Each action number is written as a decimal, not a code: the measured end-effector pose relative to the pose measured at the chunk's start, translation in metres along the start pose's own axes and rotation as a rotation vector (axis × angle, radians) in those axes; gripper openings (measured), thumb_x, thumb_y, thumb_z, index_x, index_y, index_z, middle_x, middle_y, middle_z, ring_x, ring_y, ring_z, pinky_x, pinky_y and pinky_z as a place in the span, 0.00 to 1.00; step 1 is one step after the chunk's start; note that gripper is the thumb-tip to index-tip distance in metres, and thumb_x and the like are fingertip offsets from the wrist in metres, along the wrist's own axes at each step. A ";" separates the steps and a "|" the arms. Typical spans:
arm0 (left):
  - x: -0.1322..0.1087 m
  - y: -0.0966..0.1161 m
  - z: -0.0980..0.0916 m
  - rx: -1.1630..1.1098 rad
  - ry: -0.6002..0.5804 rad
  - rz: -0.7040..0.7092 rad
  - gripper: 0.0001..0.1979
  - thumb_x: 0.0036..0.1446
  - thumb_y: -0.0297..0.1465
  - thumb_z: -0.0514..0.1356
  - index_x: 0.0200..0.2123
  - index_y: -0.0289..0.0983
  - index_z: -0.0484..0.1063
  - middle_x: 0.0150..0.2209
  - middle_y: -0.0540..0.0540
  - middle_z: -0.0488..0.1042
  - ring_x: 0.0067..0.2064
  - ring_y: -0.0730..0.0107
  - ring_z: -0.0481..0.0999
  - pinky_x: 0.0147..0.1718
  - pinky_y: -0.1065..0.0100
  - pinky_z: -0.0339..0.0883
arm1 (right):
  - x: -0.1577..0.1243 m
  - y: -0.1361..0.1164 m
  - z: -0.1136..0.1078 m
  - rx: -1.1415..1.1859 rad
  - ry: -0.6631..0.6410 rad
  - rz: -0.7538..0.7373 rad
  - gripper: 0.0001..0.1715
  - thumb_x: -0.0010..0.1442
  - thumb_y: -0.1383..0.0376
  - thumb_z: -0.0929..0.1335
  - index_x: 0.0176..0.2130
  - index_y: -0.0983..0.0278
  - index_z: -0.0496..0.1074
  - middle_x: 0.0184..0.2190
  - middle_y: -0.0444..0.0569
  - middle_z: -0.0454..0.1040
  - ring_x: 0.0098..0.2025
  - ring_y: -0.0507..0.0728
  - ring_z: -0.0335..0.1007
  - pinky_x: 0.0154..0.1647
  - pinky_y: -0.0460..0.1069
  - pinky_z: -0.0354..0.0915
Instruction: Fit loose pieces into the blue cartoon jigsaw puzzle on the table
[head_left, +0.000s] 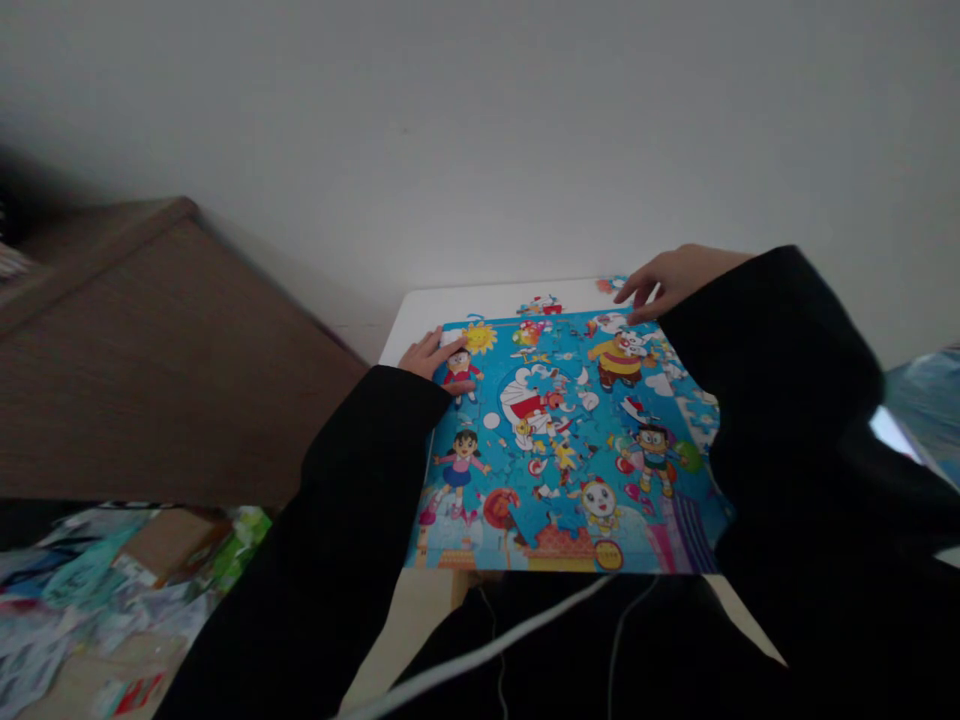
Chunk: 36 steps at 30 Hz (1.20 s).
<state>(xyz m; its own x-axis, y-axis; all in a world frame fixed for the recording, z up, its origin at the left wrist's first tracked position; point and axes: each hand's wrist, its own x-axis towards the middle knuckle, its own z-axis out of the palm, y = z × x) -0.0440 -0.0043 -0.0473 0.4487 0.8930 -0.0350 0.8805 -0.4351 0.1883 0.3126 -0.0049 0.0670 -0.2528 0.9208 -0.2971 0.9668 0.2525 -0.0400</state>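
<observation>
The left hand [429, 355] rests on a cartoon jigsaw puzzle [570, 450], the right hand [670, 282] at its far corner.

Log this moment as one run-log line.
left hand: on jigsaw puzzle corner | right hand: at top edge | loose pieces: on white table

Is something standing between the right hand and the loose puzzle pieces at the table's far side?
Nothing visible does: the right hand hangs over the far edge of the jigsaw puzzle, close to the loose puzzle pieces lying on the white table.
</observation>
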 end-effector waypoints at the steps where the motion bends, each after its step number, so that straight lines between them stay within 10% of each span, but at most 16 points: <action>1: 0.000 0.000 0.000 -0.003 0.006 -0.003 0.40 0.50 0.50 0.60 0.62 0.42 0.52 0.66 0.40 0.42 0.65 0.46 0.44 0.61 0.50 0.43 | 0.003 -0.002 0.002 -0.016 -0.008 -0.018 0.21 0.52 0.60 0.69 0.46 0.63 0.74 0.35 0.48 0.78 0.36 0.56 0.73 0.39 0.50 0.65; 14: 0.001 0.000 0.000 0.006 -0.007 -0.008 0.40 0.50 0.50 0.60 0.62 0.44 0.50 0.66 0.41 0.41 0.65 0.47 0.44 0.61 0.49 0.44 | 0.033 -0.035 0.031 -0.137 0.027 -0.054 0.29 0.51 0.59 0.69 0.54 0.59 0.68 0.50 0.47 0.72 0.50 0.59 0.68 0.48 0.51 0.63; 36: 0.001 -0.004 0.005 -0.018 0.045 0.017 0.39 0.49 0.49 0.61 0.62 0.46 0.52 0.66 0.43 0.44 0.64 0.46 0.46 0.60 0.48 0.45 | 0.045 -0.032 0.045 -0.041 0.126 -0.017 0.25 0.50 0.56 0.68 0.48 0.57 0.71 0.41 0.43 0.76 0.42 0.57 0.70 0.41 0.51 0.64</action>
<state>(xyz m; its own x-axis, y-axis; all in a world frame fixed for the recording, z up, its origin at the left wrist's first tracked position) -0.0467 -0.0019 -0.0530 0.4560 0.8899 0.0130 0.8697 -0.4487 0.2058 0.2717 0.0150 0.0115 -0.2749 0.9456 -0.1741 0.9605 0.2784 -0.0045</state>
